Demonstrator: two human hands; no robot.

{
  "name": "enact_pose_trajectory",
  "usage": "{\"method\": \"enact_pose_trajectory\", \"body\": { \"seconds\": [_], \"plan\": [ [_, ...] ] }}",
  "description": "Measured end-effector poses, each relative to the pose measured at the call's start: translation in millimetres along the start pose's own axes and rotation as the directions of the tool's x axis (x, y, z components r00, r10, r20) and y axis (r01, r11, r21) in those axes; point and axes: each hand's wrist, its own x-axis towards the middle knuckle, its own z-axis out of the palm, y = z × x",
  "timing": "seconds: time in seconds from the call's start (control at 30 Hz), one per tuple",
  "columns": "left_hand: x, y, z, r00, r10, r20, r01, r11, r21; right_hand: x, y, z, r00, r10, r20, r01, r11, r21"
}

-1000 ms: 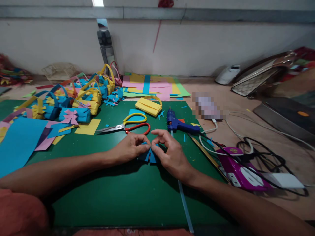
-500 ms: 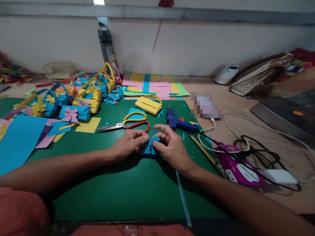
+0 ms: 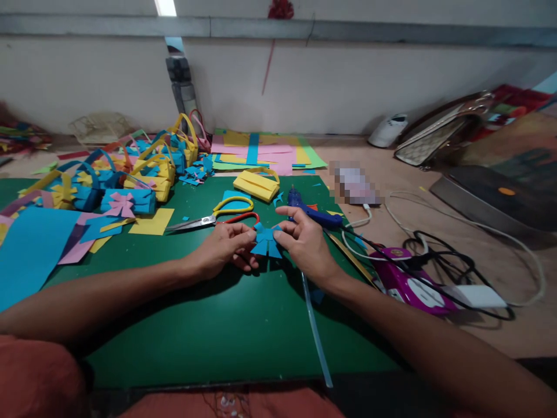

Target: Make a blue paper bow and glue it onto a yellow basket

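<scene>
Both hands pinch a small blue paper bow with cut tails, held just above the green board. My left hand grips its left side between thumb and finger, while my right hand has the right side, index finger stretched out. Right behind them lie scissors with one yellow and one red handle. Farther back is a small yellow paper handbag. A blue glue gun rests on its side beyond my right hand, and a clear glue stick lies below my right wrist.
Several finished paper handbags crowd the back left. Coloured sheets lie at the left, and a stack of paper at the back. At the right are a magenta power strip, tangled cables and a blurred phone.
The bow has been turned and opened out in my fingers, so its tails show more fully. My left fingers have shifted to its upper left edge. The view has moved slightly.
</scene>
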Motion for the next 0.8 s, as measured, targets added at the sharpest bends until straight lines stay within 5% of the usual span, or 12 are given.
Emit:
{"method": "enact_pose_trajectory", "body": {
  "seconds": [0.23,0.47,0.8],
  "plan": [
    [-3,0,7,0.983,0.093,-0.156,-0.093,0.996,0.003,10,5,-4,0.991,-0.111,-0.077,0.104,0.991,-0.085],
    [0,16,2,0.838,0.406,-0.364,-0.356,0.913,0.198,16,10,-4,0.973,-0.231,-0.016,0.198,0.868,-0.454],
    [24,43,-32,0.765,0.587,-0.266,-0.36,0.732,0.579,1,2,1,0.935,-0.289,0.207,0.34,0.56,-0.755]
  ]
}}
